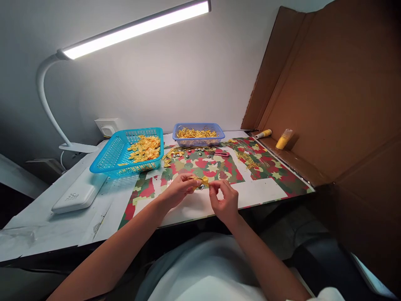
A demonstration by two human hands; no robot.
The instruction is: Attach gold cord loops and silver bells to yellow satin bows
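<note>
Between my hands, just above the near part of the table, is a yellow ribbon bow (pixel 205 179) with a small silver bell (pixel 201 187) hanging at it. My left hand (pixel 179 189) pinches the bow's left side, and a thin gold cord shows by its fingertips. On the other side, my right hand (pixel 224 199) grips the ribbon's right end between thumb and forefinger. Beyond them lie several loose silver bells (pixel 200 154), folded yellow ribbon pieces (pixel 169 158) and small dark-red-handled snips (pixel 219 154).
A blue basket (pixel 108 156) with yellow bows stands at the left, a purple basket (pixel 199 142) with gold cords at the back. Gold cord strands (pixel 248 160) lie right. A white power bank (pixel 78 194), a lamp (pixel 78 147), yellow spools (pixel 283 140) and a cardboard wall (pixel 338 92) surround the area.
</note>
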